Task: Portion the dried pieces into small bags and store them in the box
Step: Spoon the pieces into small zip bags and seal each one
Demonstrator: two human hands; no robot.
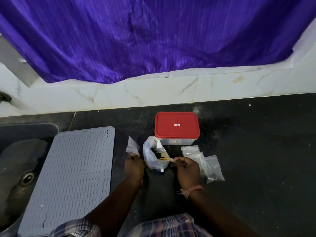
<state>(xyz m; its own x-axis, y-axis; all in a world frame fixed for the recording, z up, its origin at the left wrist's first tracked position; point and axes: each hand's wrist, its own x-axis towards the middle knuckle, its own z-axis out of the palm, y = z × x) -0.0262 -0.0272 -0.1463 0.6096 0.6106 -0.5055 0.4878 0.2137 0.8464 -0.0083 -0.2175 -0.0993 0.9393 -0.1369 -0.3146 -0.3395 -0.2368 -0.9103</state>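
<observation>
A large clear plastic bag (151, 153) with dark dried pieces stands open on the black counter (256, 151). My right hand (187, 169) grips the handle of a wooden spoon (166, 158) whose bowl sits inside that bag. My left hand (134, 165) pinches a small clear zip bag (132, 145) just left of the big bag. Behind them stands the box (177, 142), clear with a red lid (177, 124) closed on it. Several small zip bags (203, 161) lie to the right of my right hand, one holding a few dark pieces.
A grey wavy drying mat (73, 177) lies to the left, partly over a steel sink (18, 171). White marble tiles (153, 93) and a purple curtain (153, 40) rise behind the counter.
</observation>
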